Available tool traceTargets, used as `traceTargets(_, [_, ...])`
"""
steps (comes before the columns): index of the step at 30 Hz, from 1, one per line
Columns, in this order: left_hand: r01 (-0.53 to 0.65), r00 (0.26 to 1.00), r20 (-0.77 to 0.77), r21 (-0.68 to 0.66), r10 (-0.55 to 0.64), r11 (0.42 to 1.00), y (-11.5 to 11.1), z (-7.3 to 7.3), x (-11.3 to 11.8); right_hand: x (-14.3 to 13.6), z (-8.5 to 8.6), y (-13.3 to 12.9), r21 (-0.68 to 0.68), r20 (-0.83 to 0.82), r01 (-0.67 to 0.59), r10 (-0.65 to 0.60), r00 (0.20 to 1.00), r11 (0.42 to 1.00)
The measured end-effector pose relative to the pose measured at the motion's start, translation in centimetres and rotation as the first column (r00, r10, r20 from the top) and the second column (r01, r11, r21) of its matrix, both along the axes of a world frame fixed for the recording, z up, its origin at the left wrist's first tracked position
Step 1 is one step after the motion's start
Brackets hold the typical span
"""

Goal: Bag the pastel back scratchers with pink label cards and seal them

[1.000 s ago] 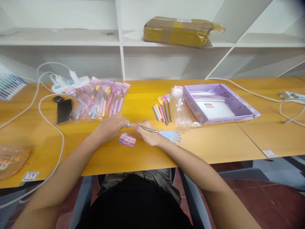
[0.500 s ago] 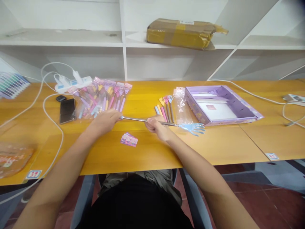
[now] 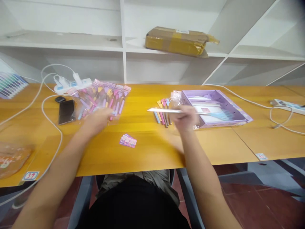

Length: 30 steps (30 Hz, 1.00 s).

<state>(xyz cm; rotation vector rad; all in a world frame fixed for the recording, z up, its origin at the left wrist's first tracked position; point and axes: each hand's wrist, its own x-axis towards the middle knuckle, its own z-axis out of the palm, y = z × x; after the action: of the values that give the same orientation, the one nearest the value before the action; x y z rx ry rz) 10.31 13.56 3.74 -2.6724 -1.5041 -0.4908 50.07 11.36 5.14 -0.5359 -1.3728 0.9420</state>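
My right hand [image 3: 186, 118] is closed round the shaft of a long back scratcher [image 3: 164, 110], held level above the table. Its pale blue hand-shaped head [image 3: 222, 115], blurred, points right over the purple box [image 3: 207, 123]. The shaft's whitish far end points left, over a small row of back scratchers [image 3: 163, 111] in blue, yellow and pink. My left hand [image 3: 100, 120], smeared by motion, is at the near edge of a pile of bagged back scratchers [image 3: 105, 95]; its fingers are unclear. Small pink printed cards [image 3: 128, 141] lie on the table between my arms.
Left of the pile are a black phone [image 3: 66, 112], a white power strip [image 3: 71, 85] and loose white cables. An orange plastic bag [image 3: 14, 159] lies at the left edge. Another power strip [image 3: 289, 106] is at far right. A taped parcel [image 3: 177, 41] sits on the shelf behind.
My left hand has let go of the back scratcher's handle end and moved slightly left. My right hand has carried the scratcher up and right, so its head is over the box.
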Motion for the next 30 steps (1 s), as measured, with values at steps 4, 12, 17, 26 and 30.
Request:
traceTargets(4, [-0.214, 0.958, 0.203, 0.029, 0.204, 0.976, 0.0, -0.2, 0.5, 6.8, 1.4, 1.9, 0.047, -0.289, 0.422, -0.392, 0.873, 0.905])
traceTargets(12, [0.070, 0.967, 0.252, -0.165, -0.026, 0.984, -2.2, -2.0, 3.9, 7.1, -0.3, 3.7, -0.222, 0.094, 0.519, -0.511, 0.854, 0.826])
traceTargets(17, [0.045, 0.971, 0.240, -0.179, 0.000, 0.983, -2.1, -2.0, 3.1, 6.3, -1.0, 3.4, -0.178, 0.591, 0.702, -0.496, 0.636, 0.690])
traceTargets(26, [0.066, 0.971, 0.237, -0.215, -0.014, 0.974, -2.1, -2.3, 3.5, 6.0, -2.7, 4.8, 0.101, 0.891, 0.740, -0.391, 0.229, 0.665])
traceTargets(30, [0.064, 0.970, 0.241, -0.227, -0.008, 0.972, -2.0, -2.2, 3.4, 5.7, -4.1, 5.2, 0.151, 0.894, 0.750, -0.412, 0.174, 0.644])
